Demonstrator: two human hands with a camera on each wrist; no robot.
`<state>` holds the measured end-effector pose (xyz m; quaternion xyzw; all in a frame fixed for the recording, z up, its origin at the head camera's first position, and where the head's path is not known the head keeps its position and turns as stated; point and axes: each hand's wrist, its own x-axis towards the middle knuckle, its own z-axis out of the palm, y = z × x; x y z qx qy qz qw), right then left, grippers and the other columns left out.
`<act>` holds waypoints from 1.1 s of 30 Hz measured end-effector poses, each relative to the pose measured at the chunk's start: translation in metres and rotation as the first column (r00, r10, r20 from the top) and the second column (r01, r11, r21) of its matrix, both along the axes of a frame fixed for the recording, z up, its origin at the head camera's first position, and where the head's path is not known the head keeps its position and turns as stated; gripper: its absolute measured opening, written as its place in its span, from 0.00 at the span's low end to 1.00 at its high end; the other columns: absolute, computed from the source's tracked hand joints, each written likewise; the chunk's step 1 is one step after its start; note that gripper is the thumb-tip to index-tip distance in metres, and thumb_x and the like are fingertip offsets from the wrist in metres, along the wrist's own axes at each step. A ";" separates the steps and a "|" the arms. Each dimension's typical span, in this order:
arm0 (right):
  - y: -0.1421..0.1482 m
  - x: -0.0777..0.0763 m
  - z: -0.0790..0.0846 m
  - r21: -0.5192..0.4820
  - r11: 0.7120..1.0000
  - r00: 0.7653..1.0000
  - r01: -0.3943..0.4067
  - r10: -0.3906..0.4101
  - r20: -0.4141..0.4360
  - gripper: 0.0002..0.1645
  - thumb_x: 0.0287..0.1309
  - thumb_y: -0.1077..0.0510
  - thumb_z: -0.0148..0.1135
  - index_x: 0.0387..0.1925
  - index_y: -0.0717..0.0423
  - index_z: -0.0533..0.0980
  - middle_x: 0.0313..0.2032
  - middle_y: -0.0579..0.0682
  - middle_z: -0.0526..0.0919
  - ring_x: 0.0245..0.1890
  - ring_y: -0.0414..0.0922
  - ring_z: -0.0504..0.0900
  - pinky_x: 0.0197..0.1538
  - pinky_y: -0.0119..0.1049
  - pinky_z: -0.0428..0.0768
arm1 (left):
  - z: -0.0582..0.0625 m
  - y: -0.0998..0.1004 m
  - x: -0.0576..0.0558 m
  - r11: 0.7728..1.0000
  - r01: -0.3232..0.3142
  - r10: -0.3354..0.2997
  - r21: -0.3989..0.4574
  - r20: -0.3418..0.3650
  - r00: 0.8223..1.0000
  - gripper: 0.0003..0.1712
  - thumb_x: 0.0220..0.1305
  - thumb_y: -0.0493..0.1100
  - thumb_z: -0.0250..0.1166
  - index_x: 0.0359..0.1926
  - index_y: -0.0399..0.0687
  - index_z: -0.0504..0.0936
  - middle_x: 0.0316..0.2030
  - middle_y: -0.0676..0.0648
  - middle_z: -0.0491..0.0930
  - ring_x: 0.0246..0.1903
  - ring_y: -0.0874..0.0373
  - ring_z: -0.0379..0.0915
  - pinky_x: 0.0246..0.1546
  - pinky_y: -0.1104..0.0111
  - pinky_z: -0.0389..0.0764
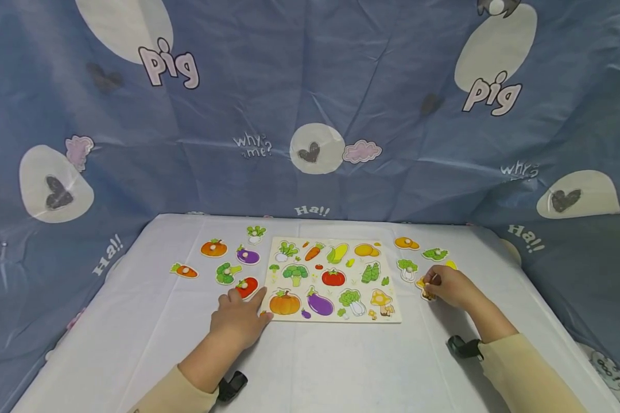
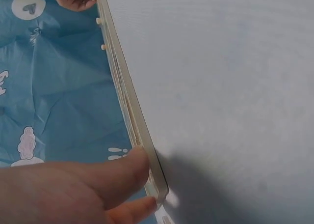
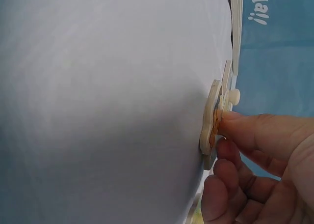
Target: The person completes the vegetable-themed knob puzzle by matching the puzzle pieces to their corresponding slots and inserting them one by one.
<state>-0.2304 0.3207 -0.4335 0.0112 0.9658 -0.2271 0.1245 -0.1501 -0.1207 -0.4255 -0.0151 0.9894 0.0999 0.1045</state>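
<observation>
In the head view my left hand (image 1: 239,318) rests at the near left corner of a wooden vegetable puzzle board (image 1: 353,278), thumb on the front edge and index finger along the left side. A tomato piece (image 1: 247,287) lies right at its other fingertips. The left wrist view has the thumb (image 2: 125,177) against the board's edge (image 2: 130,94). To the right of the board, my right hand (image 1: 450,287) pinches a mushroom puzzle piece (image 1: 422,288) between thumb and index finger. In the right wrist view that piece (image 3: 210,121) stands close over the white tabletop, its knob hidden by the fingertips.
Left of the board lie carrot (image 1: 183,270), pumpkin (image 1: 214,248), broccoli (image 1: 227,273), eggplant (image 1: 248,254) and turnip (image 1: 256,233) pieces. On the right are potato (image 1: 406,244), green pod (image 1: 436,254) and leafy cabbage (image 1: 407,269) pieces; a yellow piece (image 1: 450,264) is partly hidden.
</observation>
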 end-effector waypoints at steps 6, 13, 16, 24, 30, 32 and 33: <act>-0.001 0.004 0.005 -0.017 1.000 1.000 -0.014 0.014 -0.005 0.06 0.63 0.63 0.64 0.37 0.61 0.74 0.33 0.52 0.78 0.33 0.47 0.75 0.34 0.40 0.75 | -0.001 0.001 0.000 1.000 -0.012 0.012 0.002 0.008 1.000 0.38 0.66 0.57 0.65 0.73 0.53 0.67 0.55 0.19 0.63 0.50 0.33 0.62 0.47 0.42 0.77; -0.002 0.012 0.014 -0.073 0.997 0.999 -0.040 0.039 -0.008 0.07 0.65 0.62 0.64 0.38 0.61 0.73 0.32 0.51 0.76 0.33 0.47 0.73 0.34 0.39 0.73 | -0.002 0.002 -0.001 1.000 -0.028 0.027 0.010 0.021 0.999 0.39 0.65 0.57 0.66 0.74 0.53 0.67 0.56 0.17 0.62 0.51 0.30 0.63 0.49 0.40 0.76; -0.005 0.015 0.018 -0.124 0.989 0.997 -0.075 0.070 -0.038 0.08 0.65 0.62 0.64 0.38 0.61 0.73 0.32 0.51 0.76 0.33 0.46 0.73 0.33 0.38 0.73 | -0.001 0.002 -0.002 1.000 -0.026 0.026 0.011 0.027 0.999 0.39 0.66 0.57 0.65 0.74 0.52 0.67 0.56 0.17 0.62 0.50 0.30 0.63 0.47 0.42 0.78; -0.022 0.022 0.031 -0.306 0.923 0.972 -0.232 0.214 -0.094 0.04 0.65 0.65 0.62 0.38 0.62 0.74 0.31 0.51 0.78 0.32 0.46 0.77 0.32 0.36 0.78 | 0.004 0.002 0.000 1.000 -0.012 0.012 0.023 0.017 1.000 0.38 0.67 0.56 0.65 0.74 0.51 0.67 0.53 0.17 0.63 0.47 0.31 0.65 0.38 0.47 0.81; -0.037 0.027 0.037 -0.323 0.895 0.952 -0.306 0.280 -0.126 0.05 0.64 0.64 0.64 0.38 0.60 0.75 0.31 0.50 0.78 0.32 0.46 0.77 0.32 0.33 0.77 | 0.004 0.002 -0.001 1.000 -0.004 0.004 0.011 0.025 1.000 0.38 0.67 0.56 0.64 0.74 0.51 0.67 0.53 0.17 0.63 0.47 0.31 0.65 0.38 0.47 0.81; -0.042 0.028 0.039 -0.330 0.886 0.946 -0.325 0.298 -0.129 0.04 0.64 0.64 0.64 0.38 0.60 0.75 0.30 0.50 0.77 0.31 0.46 0.77 0.32 0.33 0.77 | 0.004 0.002 -0.001 1.000 -0.004 0.004 0.007 0.031 1.000 0.38 0.67 0.56 0.64 0.74 0.51 0.66 0.54 0.17 0.63 0.47 0.30 0.65 0.39 0.46 0.81; -0.045 0.028 0.040 -0.332 0.882 0.942 -0.334 0.308 -0.131 0.04 0.64 0.64 0.64 0.38 0.59 0.75 0.30 0.50 0.77 0.31 0.46 0.76 0.32 0.33 0.77 | 0.004 0.002 -0.001 1.000 -0.005 0.004 0.004 0.035 0.999 0.38 0.67 0.57 0.64 0.74 0.52 0.66 0.54 0.17 0.63 0.47 0.30 0.65 0.39 0.46 0.81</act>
